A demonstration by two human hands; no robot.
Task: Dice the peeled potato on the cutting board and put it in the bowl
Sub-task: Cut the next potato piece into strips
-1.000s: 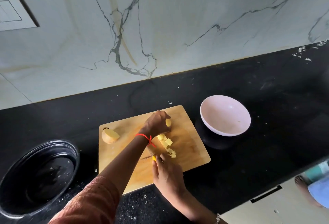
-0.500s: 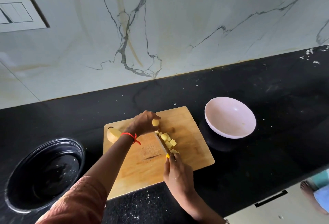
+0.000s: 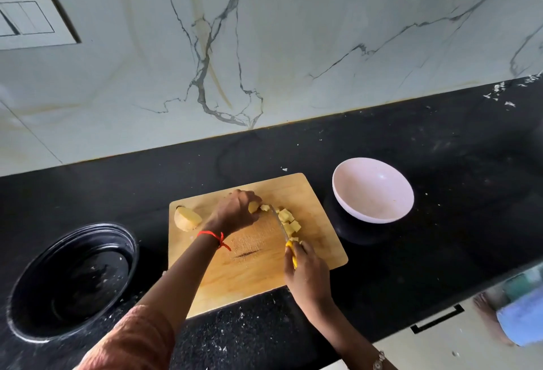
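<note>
Black bench point(image 3: 440, 164), marble wall point(image 3: 293, 31) behind. On the cutting board point(image 3: 249, 275) the left hand point(image 3: 235, 211) curls over a potato piece point(image 3: 253, 207); the right hand point(image 3: 308, 272) grips a knife point(image 3: 279, 224), blade just beside that piece. Cut cubes point(image 3: 288, 219) lie right of the blade, the empty bowl point(image 3: 373, 193) beyond the right hand. Mid-dicing, I judge: the next slice calls for the left hand drawn back.

Black dish point(image 3: 73, 281) L on counter point(image 3: 440, 149); marble wall point(image 3: 323, 31) w/ switch plate point(image 3: 29, 17).
</note>
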